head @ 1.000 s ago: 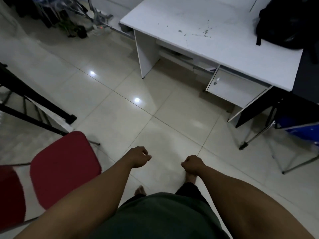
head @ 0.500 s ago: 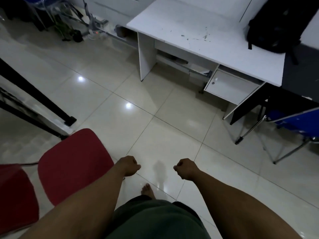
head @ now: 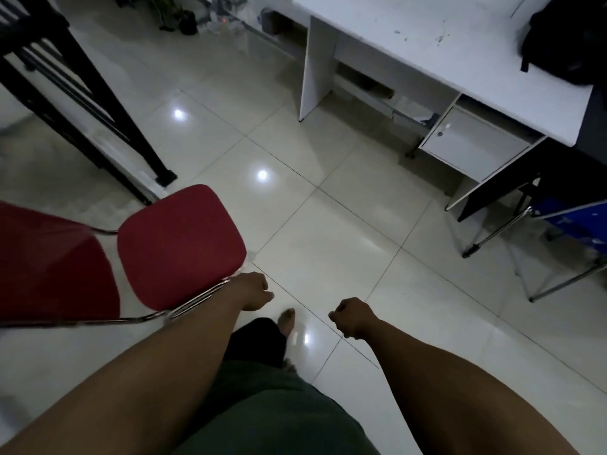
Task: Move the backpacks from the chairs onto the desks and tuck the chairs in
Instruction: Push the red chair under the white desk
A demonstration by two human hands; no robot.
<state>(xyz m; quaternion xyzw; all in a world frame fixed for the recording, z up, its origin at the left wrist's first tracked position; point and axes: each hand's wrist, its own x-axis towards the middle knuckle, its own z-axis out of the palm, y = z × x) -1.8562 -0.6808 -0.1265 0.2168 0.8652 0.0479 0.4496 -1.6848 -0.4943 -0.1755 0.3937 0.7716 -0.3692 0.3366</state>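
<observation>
A red chair (head: 179,244) with a chrome frame stands on the floor at the left, its seat bare. My left hand (head: 251,290) hangs just past the seat's front right corner, fingers curled loosely, holding nothing. My right hand (head: 353,318) is a closed fist over the tiles, empty. A black backpack (head: 570,44) lies on the white desk (head: 427,50) at the top right. A blue chair (head: 571,221) with chrome legs stands at the right edge, pushed partly under a dark desk (head: 591,139).
A black metal frame (head: 75,103) slants across the top left, its foot close to the red chair. The white desk has a small drawer unit (head: 473,149) underneath. Cables and clutter (head: 203,14) lie by the far wall. Glossy tiled floor spreads between chair and desk.
My view has swung left and closer to the red chair, which now sits larger and nearer the centre. My left hand has come next to its seat corner. Both hands stay empty.
</observation>
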